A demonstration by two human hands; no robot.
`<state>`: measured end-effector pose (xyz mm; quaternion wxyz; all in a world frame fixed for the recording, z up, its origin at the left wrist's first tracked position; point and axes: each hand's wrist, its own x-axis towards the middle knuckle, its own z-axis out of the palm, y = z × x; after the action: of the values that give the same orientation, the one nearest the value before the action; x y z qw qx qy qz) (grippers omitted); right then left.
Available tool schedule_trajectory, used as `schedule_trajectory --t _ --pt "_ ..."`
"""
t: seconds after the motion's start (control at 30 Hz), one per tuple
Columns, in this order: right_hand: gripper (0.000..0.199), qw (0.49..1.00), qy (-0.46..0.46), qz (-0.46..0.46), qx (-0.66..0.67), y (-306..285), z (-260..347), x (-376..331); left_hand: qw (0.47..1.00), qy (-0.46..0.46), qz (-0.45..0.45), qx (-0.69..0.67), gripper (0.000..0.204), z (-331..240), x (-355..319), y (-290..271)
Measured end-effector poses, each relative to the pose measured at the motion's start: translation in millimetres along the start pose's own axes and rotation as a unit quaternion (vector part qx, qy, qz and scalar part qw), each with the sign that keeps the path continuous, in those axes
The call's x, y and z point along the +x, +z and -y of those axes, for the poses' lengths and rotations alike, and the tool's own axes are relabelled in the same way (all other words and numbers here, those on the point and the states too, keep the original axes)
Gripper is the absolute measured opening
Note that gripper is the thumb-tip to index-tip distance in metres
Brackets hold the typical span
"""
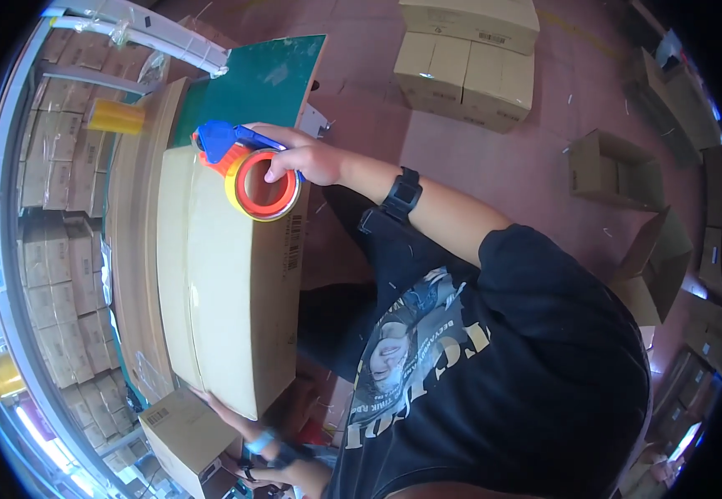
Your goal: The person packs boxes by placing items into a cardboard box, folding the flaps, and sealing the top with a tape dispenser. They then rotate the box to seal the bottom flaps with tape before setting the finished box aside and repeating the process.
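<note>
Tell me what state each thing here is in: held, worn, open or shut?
Tape dispenser: held in the right hand.
Long carton: looks closed.
Stacked cartons: look closed.
Carton on the floor at the right: open.
Wristwatch: worn on the right wrist, face dark.

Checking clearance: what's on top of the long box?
The right hand holds a tape dispenser over the upper end of the long box; cardboard beneath is covered, contact unclear.

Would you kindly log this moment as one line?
Right hand: gripping tape dispenser; dispenser position: over one end of long carton; contact: unclear; smaller box: near opposite end
</note>
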<state>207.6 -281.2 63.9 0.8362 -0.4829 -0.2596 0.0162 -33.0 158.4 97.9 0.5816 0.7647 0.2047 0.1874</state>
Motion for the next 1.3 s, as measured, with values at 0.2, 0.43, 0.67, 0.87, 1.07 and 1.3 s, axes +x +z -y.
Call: schedule_trajectory --t 0.2,0.43,0.67,0.87,1.07,1.3 --pt "0.078 0.999 -0.02 -0.002 -0.032 3.8 -1.3 -30.7 0.938 -0.061 -0.174 -0.293 0.063 -16.2 -95.2 58.4" --pt "0.074 0.98 -0.125 -0.154 0.0 -43.6 77.0 -144.5 0.972 -0.059 -0.07 -0.218 0.063 -51.6 -98.4 99.0" --pt "0.064 0.828 -0.044 -0.559 -0.01 -160.4 140.8 -356.6 0.924 -0.276 0.221 -0.143 0.037 -102.5 -82.9 297.6" --pt "0.062 0.711 -0.014 -0.693 -0.113 -182.3 162.8 -430.9 0.819 -0.326 0.465 -0.081 0.039 -46.1 -64.4 475.8" --pt "0.065 0.712 -0.06 -0.677 -0.176 -262.1 151.6 -448.6 0.765 -0.305 0.55 -0.137 0.043 -31.4 -51.7 594.4" --pt "0.076 0.665 -0.08 -0.59 -0.451 -391.6 64.1 -348.0 0.863 0.017 0.504 0.036 0.079 21.7 33.7 742.3"
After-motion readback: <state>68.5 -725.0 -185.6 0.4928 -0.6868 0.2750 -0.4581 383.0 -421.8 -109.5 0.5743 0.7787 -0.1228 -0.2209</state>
